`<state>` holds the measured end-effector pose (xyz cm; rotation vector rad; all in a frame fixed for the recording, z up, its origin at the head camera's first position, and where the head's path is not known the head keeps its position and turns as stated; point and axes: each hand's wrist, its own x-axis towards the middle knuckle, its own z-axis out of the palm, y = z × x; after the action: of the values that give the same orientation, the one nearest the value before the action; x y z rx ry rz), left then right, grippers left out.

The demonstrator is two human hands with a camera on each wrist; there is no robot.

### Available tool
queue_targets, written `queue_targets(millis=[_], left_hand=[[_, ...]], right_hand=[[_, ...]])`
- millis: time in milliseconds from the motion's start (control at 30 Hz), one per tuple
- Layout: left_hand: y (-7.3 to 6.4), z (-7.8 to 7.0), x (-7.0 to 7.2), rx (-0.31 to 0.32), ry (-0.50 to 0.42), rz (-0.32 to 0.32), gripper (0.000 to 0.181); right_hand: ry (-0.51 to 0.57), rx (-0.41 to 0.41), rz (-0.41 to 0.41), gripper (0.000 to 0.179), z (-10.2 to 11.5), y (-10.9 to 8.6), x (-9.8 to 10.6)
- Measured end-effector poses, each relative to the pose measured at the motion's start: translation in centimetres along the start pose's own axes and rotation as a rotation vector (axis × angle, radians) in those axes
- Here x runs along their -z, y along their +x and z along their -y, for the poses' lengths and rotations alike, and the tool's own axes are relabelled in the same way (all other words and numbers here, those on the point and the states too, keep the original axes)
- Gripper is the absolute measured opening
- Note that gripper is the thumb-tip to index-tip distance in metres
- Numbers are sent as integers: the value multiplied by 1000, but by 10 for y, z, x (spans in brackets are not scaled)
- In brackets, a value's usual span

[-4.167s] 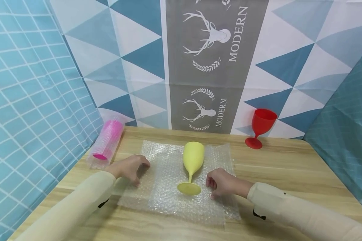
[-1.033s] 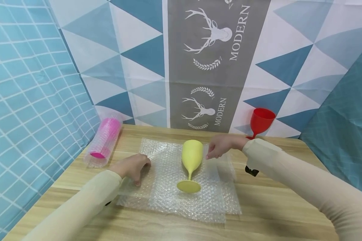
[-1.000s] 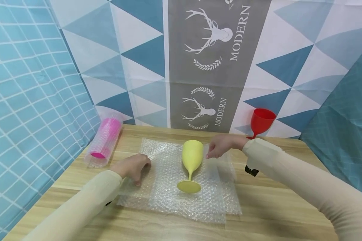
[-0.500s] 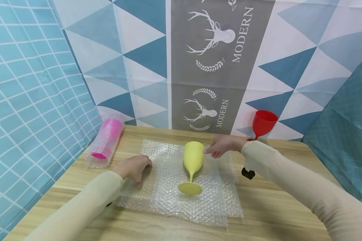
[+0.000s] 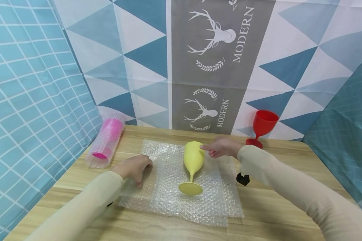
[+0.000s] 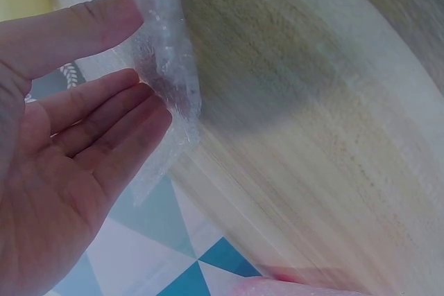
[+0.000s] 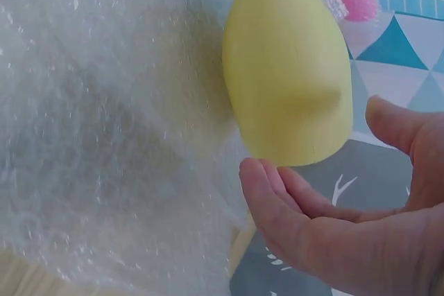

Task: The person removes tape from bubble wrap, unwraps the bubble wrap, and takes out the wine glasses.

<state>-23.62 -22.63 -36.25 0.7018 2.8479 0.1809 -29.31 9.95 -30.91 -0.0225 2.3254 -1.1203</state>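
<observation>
A yellow plastic goblet (image 5: 194, 160) lies on its side on the bubble wrap (image 5: 169, 197), its bowl toward the back wall and its round foot toward me. My right hand (image 5: 221, 147) is at the bowl's right side near the rim. In the right wrist view, that hand's fingertips (image 7: 253, 171) sit right by the rim, thumb apart and nothing gripped. My left hand (image 5: 132, 169) rests at the left edge of the bubble wrap. The left wrist view shows its fingers fairly straight and the thumb (image 6: 114, 19) spread, with the fingertips against the sheet.
At the back left lies a pink goblet (image 5: 108, 139) rolled in bubble wrap. A red goblet (image 5: 263, 124) stands upright at the back right, near the patterned wall cloth (image 5: 208, 73). All are on a wooden table (image 5: 268, 201).
My right hand has gone from the sheet's right side up to the back, then left to the yellow goblet's rim. The left hand stays at the sheet's left edge.
</observation>
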Motion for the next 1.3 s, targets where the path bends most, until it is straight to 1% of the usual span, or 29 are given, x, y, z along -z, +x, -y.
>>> queue_targets(millis=[67,100,200,267,300,400,533,600,833,1000,1233,1300], left_hand=[[0,0,0,6,-2,2,68],[0,0,-1,9,-3,4,68],[0,0,-1,14,-4,7,68],[0,0,-2,14,-5,8,68],[0,0,-2,13,-6,8,68],[-1,1,-2,11,-8,7,68],[-1,1,-3,5,-8,-1,69],[-1,1,-3,1,-5,-5,69],[-2,1,-3,-4,-12,-9,69],[-1,0,-1,-5,-5,-4,70],[-1,-1,-1,-4,11,-1,71],[-1,-1,-1,-1,10,-2,71]], right_hand=[[61,-14,5,46,-1,3,-2],[121,-27,12,51,-1,4,-3],[365,-81,31,70,-2,8,-8],[523,-118,33,78,-2,10,-11],[584,-134,29,81,-3,11,-12],[685,-173,21,83,-4,14,-17],[742,-214,32,80,-5,17,-22],[754,-225,32,80,-4,18,-25],[730,-262,-10,80,1,26,-34],[724,-268,-17,81,5,29,-38],[710,-277,-25,78,12,32,-45],[704,-274,-20,87,8,42,-46]])
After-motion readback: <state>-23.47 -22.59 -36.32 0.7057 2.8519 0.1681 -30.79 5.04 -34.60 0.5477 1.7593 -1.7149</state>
